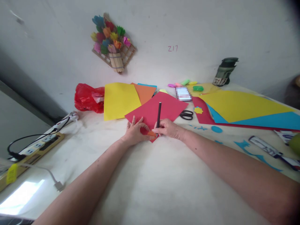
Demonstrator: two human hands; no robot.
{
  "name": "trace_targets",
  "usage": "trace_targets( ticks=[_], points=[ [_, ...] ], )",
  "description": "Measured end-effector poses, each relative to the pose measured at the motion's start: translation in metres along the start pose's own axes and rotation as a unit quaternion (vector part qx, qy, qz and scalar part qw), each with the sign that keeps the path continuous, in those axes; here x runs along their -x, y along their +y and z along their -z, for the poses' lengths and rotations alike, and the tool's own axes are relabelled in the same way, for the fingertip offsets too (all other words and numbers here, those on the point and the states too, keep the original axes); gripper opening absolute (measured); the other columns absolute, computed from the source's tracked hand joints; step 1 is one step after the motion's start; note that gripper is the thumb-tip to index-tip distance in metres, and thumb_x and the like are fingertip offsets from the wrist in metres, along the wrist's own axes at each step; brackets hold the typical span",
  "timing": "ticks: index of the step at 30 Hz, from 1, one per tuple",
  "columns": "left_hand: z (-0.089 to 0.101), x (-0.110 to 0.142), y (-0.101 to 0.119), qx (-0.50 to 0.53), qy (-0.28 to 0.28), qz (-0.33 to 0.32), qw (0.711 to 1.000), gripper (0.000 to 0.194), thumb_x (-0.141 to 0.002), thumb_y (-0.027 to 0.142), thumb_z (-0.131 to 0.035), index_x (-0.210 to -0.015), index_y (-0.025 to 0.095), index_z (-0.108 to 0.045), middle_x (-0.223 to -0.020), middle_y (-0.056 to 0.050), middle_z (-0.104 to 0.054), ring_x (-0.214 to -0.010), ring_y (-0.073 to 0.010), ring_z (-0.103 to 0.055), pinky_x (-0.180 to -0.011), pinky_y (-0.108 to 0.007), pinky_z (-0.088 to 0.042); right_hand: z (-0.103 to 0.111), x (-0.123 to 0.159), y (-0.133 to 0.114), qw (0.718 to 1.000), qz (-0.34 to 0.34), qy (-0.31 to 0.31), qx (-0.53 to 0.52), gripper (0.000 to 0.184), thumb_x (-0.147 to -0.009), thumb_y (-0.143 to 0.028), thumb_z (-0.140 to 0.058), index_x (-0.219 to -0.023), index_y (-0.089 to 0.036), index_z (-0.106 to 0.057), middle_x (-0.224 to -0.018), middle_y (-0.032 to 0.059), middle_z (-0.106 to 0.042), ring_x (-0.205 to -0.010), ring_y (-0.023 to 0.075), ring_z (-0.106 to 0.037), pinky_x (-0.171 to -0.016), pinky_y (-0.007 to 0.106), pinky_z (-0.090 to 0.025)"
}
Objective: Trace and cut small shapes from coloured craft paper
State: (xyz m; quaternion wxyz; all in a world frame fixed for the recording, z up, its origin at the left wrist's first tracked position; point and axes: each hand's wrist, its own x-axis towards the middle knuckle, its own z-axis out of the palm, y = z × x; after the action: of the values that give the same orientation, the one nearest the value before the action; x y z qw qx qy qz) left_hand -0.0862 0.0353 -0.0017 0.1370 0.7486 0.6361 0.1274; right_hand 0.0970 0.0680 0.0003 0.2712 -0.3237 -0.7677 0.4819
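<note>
A sheet of red paper (161,106) lies on the table with one corner pointing towards me. On that corner is a small orange paper piece (152,133). My left hand (137,131) rests over the red sheet with its fingers spread, thumb and index fingertip pressing at the orange piece. A dark pencil (158,114) stands nearly upright in my right hand (169,128), whose fingers are closed round its lower part. The pencil's lower end meets the right edge of the orange piece; its tip is too small to make out.
Black-handled scissors (187,115) and a phone (183,93) lie behind my right hand. Yellow paper (246,104) covers blue and red sheets at right. Blue scraps (217,129) and a marker (264,146) lie nearer. A power strip (39,145) and red plastic bag (87,98) are left.
</note>
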Motion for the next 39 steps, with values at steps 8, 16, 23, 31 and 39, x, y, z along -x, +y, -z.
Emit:
trace_targets(
  ticks=[8, 16, 23, 31, 39],
  points=[
    [0.000, 0.000, 0.000, -0.006, -0.003, -0.001, 1.000, 0.046, -0.054, 0.061, -0.057, -0.086, 0.029, -0.055, -0.140, 0.005, -0.021, -0.129, -0.0284, 0.008, -0.100, -0.052, 0.003, 0.001, -0.002, 0.004, 1.000, -0.003, 0.015, 0.010, 0.021, -0.068, -0.033, -0.055, -0.060, -0.013, -0.054, -0.050, -0.0029, -0.047, -0.049, 0.0076, -0.042, -0.050, 0.022, -0.032],
    [-0.001, -0.002, -0.002, -0.009, 0.000, -0.001, 1.000, 0.048, -0.051, 0.063, -0.058, -0.086, 0.029, -0.056, -0.140, 0.005, -0.021, -0.129, -0.0289, 0.007, -0.100, -0.053, 0.002, -0.001, -0.001, -0.002, 0.996, 0.020, 0.056, -0.068, 0.022, -0.069, -0.034, -0.056, -0.063, -0.013, -0.056, -0.050, -0.0018, -0.052, -0.049, 0.0084, -0.048, -0.053, 0.023, -0.038],
    [-0.002, -0.002, -0.002, -0.010, 0.003, -0.001, 1.000, 0.044, -0.054, 0.060, -0.057, -0.086, 0.030, -0.056, -0.140, 0.006, -0.022, -0.128, -0.0283, 0.009, -0.100, -0.052, 0.003, -0.006, 0.000, -0.001, 0.996, 0.026, 0.018, -0.087, 0.026, -0.069, -0.038, -0.057, -0.069, -0.011, -0.059, -0.061, 0.0034, -0.061, -0.059, 0.0126, -0.058, -0.065, 0.029, -0.046],
    [0.010, 0.004, 0.007, -0.001, -0.052, 0.003, 0.999, 0.047, -0.059, 0.062, -0.050, -0.094, 0.030, -0.054, -0.141, 0.005, -0.018, -0.128, -0.0279, 0.011, -0.100, -0.052, 0.005, -0.006, -0.002, 0.002, 0.999, 0.040, 0.017, -0.028, 0.027, -0.071, -0.038, -0.055, -0.068, -0.011, -0.060, -0.062, 0.0046, -0.061, -0.060, 0.0125, -0.057, -0.064, 0.028, -0.047],
    [0.020, 0.008, 0.012, -0.007, -0.095, -0.005, 0.995, 0.048, -0.062, 0.064, -0.045, -0.096, 0.030, -0.051, -0.142, 0.005, -0.013, -0.128, -0.0276, 0.009, -0.100, -0.052, 0.004, -0.007, -0.002, 0.001, 0.998, 0.056, 0.020, -0.019, 0.024, -0.071, -0.035, -0.054, -0.066, -0.011, -0.059, -0.060, 0.0035, -0.060, -0.058, 0.0124, -0.057, -0.059, 0.026, -0.046]
  ],
)
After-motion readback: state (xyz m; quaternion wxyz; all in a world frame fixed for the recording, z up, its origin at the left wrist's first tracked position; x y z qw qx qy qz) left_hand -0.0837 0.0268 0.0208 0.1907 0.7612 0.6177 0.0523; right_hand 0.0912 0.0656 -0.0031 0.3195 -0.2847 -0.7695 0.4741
